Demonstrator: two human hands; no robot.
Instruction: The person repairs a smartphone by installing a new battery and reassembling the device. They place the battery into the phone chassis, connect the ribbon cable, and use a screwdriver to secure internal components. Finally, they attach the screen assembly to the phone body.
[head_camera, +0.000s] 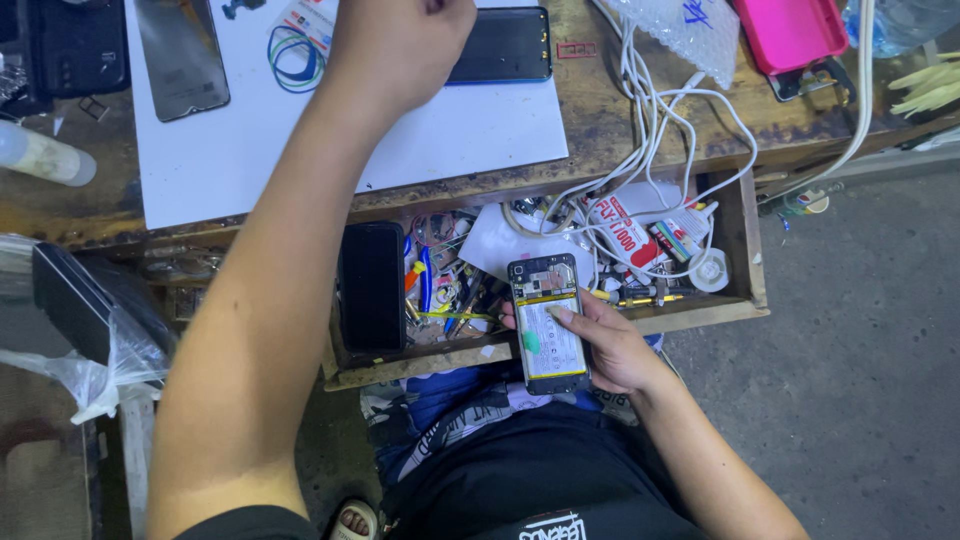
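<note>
My right hand (615, 350) grips an opened phone (545, 325) with its back cover off. The battery and a green tab show, and my thumb lies across the battery. I hold it over the front edge of an open wooden drawer (745, 300). My left arm reaches up over the desk. My left hand (395, 45) is curled into a fist on a white sheet (250, 150), right beside a dark phone (505, 45) lying flat. Whether anything small sits inside the fist is hidden.
The drawer holds a black phone (371, 285), tools, small packets and a tape roll (710, 270). White cables (650, 130) trail from the desk into it. On the desk lie a grey panel (180, 55), a pink case (790, 30) and a white tube (45, 155).
</note>
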